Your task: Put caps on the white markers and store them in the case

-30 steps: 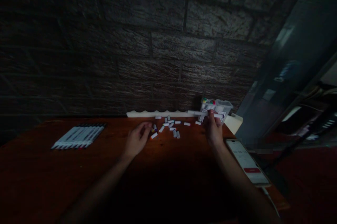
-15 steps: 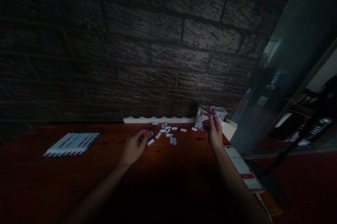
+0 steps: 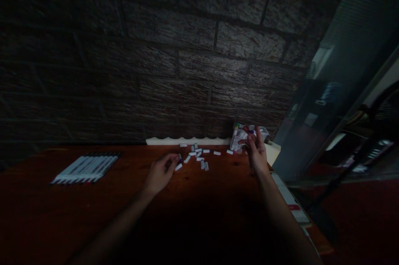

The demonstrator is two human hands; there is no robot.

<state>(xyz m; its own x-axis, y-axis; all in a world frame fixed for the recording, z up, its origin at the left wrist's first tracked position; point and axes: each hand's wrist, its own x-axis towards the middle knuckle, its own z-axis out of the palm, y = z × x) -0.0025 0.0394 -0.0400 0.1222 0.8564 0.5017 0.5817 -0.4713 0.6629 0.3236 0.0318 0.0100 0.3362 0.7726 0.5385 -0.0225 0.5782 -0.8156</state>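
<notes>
My left hand [image 3: 159, 173] rests on the red-brown table [image 3: 93, 211] with its fingers curled, pinching a small marker cap [image 3: 180, 159] at the edge of a scatter of several white caps [image 3: 197, 155]. Another white cap [image 3: 178, 167] lies just by its fingertips. My right hand [image 3: 256, 150] is raised in front of a clear plastic box [image 3: 238, 137] of markers at the back right. Its fingers close around a marker [image 3: 250, 132] seen nearly end-on, with a dark blue tip showing.
A neat row of several white markers [image 3: 85, 168] lies at the left. A white scalloped strip [image 3: 187, 141] runs along the dark brick wall. A phone [image 3: 293, 207] lies at the table's right edge, partly behind my forearm. A glass panel stands to the right.
My right hand has turned the long marker from lying crosswise to pointing towards me and lifted it nearer the box. The view shifted slightly. My left hand stayed by the caps.
</notes>
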